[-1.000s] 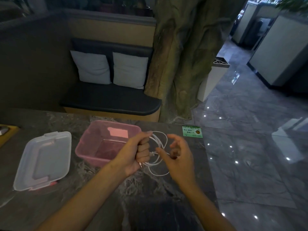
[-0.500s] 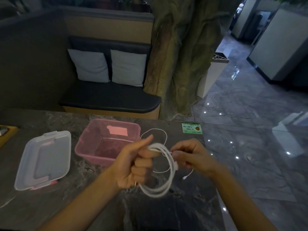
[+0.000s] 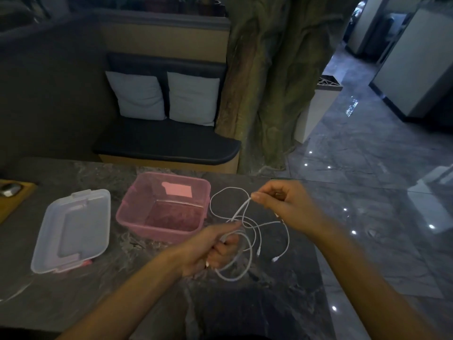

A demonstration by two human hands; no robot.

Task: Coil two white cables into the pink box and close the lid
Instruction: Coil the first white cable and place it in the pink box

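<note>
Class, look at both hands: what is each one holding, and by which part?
Both hold the white cable. The left hand grips its gathered loops in a fist; the right hand pinches a raised strand between thumb and fingertips. Its ends dangle free.

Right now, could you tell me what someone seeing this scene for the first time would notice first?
The eye goes first to the white cable, looping between the two hands above the dark marble table: the left hand grips a bundle of loops while the right hand pinches a strand higher up. Just behind the left hand sits the open, empty pink box, with its clear lid lying flat to the left.
</note>
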